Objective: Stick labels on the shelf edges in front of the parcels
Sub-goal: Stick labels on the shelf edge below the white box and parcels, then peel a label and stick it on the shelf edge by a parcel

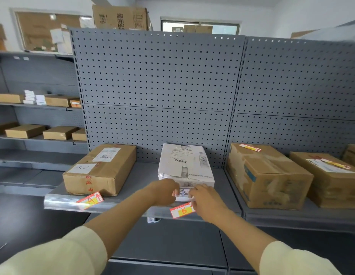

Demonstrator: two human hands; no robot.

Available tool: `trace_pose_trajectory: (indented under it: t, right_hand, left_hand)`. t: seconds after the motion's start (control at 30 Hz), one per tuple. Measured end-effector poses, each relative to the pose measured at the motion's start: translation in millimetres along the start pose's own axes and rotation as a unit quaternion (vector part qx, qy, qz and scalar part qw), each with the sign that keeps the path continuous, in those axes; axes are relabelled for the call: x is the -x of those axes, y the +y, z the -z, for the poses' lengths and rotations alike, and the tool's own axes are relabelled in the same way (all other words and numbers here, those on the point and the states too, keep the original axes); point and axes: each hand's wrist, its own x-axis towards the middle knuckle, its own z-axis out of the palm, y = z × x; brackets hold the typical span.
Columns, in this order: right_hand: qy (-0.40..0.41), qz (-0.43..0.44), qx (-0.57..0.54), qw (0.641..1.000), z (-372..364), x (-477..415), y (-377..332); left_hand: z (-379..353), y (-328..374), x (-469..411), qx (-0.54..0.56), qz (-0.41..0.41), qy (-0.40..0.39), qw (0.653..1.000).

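Note:
A grey shelf (59, 202) carries a brown parcel (101, 169) at the left and a white parcel (184, 165) in the middle. A red, white and yellow label marked A (89, 200) sits on the shelf edge in front of the brown parcel. A matching label marked B (181, 210) lies on the edge in front of the white parcel. My left hand (163, 192) rests against the white parcel's front, its fingers curled. My right hand (205, 201) touches the right end of label B; whether it grips the label is hidden.
Two brown boxes (268, 175) (331, 179) with labels lying on their tops stand on the neighbouring shelf at the right. A perforated grey back panel (156, 86) rises behind the parcels. Shelves with flat boxes (59, 132) run along the left. A small white tag (152, 219) hangs under the shelf.

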Motion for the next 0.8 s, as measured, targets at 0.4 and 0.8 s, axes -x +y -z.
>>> trace_pose_trajectory:
  t: [0.4, 0.8]
  right_hand:
    - [-0.020, -0.062, -0.031, 0.997, 54.2, -3.5, 27.4]
    - [-0.003, -0.093, -0.008, 0.996, 72.6, 7.7, 63.0]
  left_hand:
    - [46.6, 20.2, -20.2, -0.079, -0.035, 0.120, 0.989]
    - [49.6, 50.8, -57.9, -0.067, -0.080, 0.107, 0.989]
